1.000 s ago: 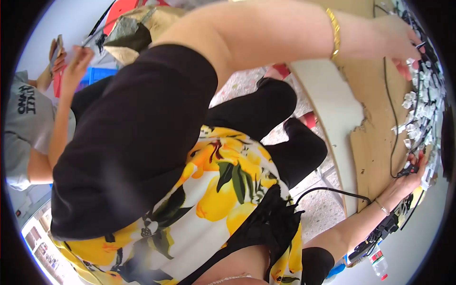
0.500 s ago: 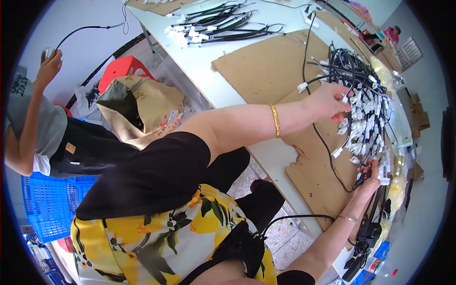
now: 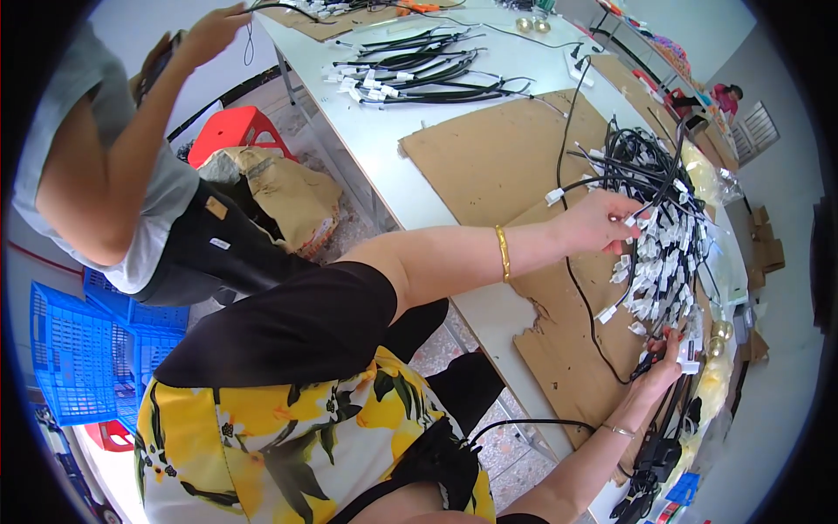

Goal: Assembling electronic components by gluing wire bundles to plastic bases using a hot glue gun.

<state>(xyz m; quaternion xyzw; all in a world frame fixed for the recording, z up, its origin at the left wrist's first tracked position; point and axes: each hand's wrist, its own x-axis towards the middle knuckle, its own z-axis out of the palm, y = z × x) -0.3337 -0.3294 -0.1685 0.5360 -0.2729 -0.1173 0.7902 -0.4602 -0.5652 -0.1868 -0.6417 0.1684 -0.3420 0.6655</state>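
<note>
A tangled heap of black cables with white tags and connectors [image 3: 668,249] lies along the far right of the table. Over its left edge is my left hand [image 3: 604,222], fingers pinched on a black cable [image 3: 630,262] that hangs down beside the heap. My right hand [image 3: 661,362] is closed at the heap's near end, around something dark with a bit of red that its fingers mostly hide. A long black cord [image 3: 583,325] curves down the cardboard toward that hand. Next to its fingers is a white tag [image 3: 689,356].
Cardboard sheets [image 3: 489,144] cover part of the white table [image 3: 419,179]. Bundled black cables [image 3: 419,77] lie at its far left. A co-worker [image 3: 113,166] stands at left near a red stool [image 3: 240,131], a brown sack [image 3: 301,196] and blue crates [image 3: 78,358].
The view has shifted a little. The co-worker has come closer and reaches toward the table. My hands stay by the cable heap, the left one still pinching a cable.
</note>
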